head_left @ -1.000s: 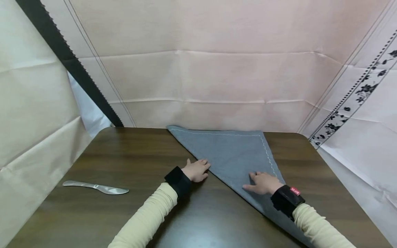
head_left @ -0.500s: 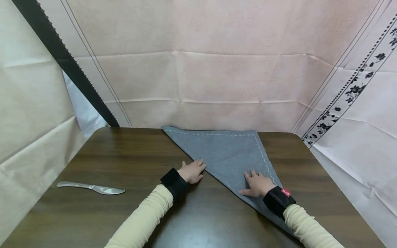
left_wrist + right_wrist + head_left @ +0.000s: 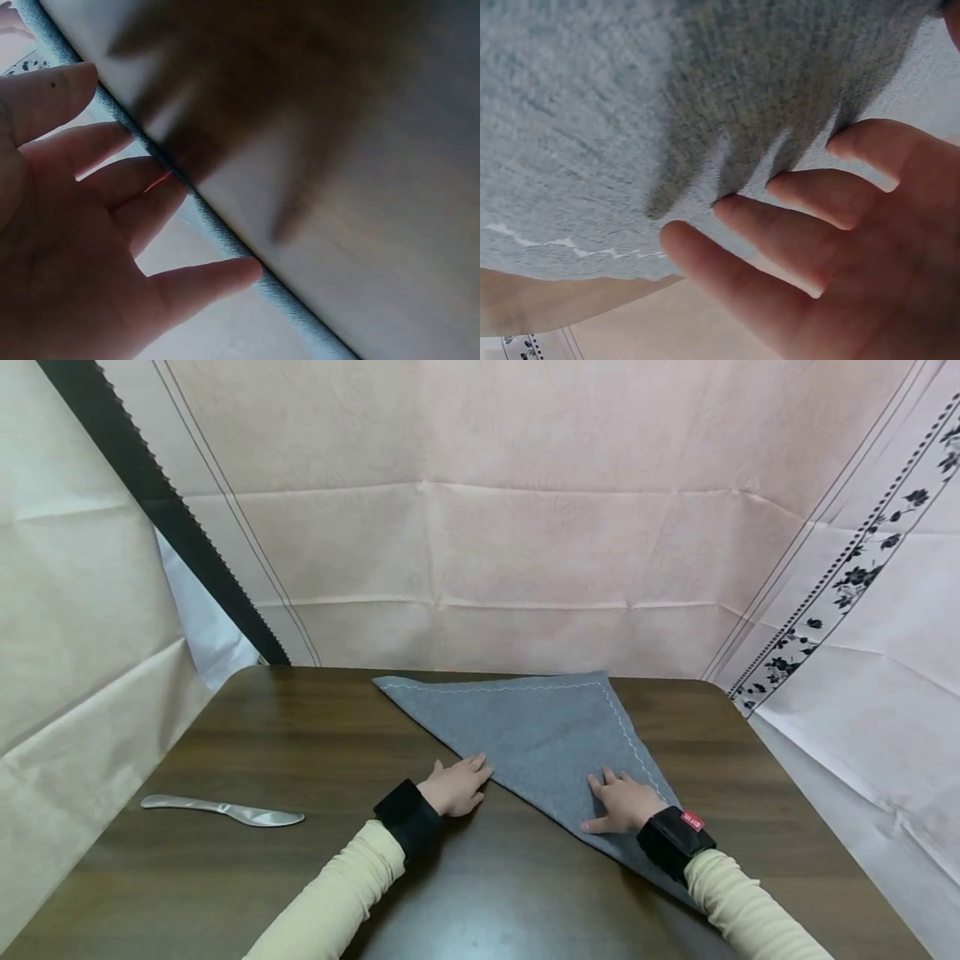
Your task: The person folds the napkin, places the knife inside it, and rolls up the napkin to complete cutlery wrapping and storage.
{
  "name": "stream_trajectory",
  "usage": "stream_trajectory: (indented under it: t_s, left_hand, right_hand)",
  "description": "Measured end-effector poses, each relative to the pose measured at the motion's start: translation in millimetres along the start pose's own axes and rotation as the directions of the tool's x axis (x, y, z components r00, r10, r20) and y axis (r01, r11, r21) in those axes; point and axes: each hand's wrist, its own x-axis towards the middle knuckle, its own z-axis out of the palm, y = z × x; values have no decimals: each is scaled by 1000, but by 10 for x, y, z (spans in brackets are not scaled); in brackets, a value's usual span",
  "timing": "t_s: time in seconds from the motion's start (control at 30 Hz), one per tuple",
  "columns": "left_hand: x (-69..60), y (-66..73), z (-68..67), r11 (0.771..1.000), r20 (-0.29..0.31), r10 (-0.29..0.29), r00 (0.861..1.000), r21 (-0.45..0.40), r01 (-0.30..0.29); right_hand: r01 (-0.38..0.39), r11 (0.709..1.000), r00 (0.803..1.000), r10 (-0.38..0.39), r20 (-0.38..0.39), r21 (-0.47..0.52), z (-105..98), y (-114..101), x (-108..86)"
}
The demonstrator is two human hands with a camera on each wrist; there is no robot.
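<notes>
A blue-grey cloth with white stitching along two edges lies folded into a triangle on the table. My left hand touches its long folded edge with spread fingertips; in the left wrist view, that hand has its fingers straight against the cloth's edge. Over the cloth's right part, my right hand rests with fingers spread. Seen from the right wrist, this hand has extended fingers touching or just above the cloth. Neither hand grips anything.
A silver table knife lies on the left of the brown wooden table. Pale fabric hangs behind the table, with a black band at the left and a floral strip at the right.
The cloth's far corners have shifted left and slightly nearer, and its top edge has tilted. My left hand has moved a little left and nearer; the right hand has barely moved lately.
</notes>
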Motion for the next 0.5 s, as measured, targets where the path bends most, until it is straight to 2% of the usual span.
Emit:
stream_trajectory:
  t_s: [0.13,0.3,0.5]
  left_hand:
    - [-85,33,23,1000,-13,-10,1000,8,10]
    - [-176,62,68,1000,-39,6,999,26,-5]
    - [-271,52,66,1000,-68,22,997,-12,-23]
  right_hand:
    - [28,1000,1000,-28,-6,12,7,18,-2]
    - [44,999,999,-44,-2,20,11,42,-11]
    - [65,998,998,-65,1,27,6,60,-3]
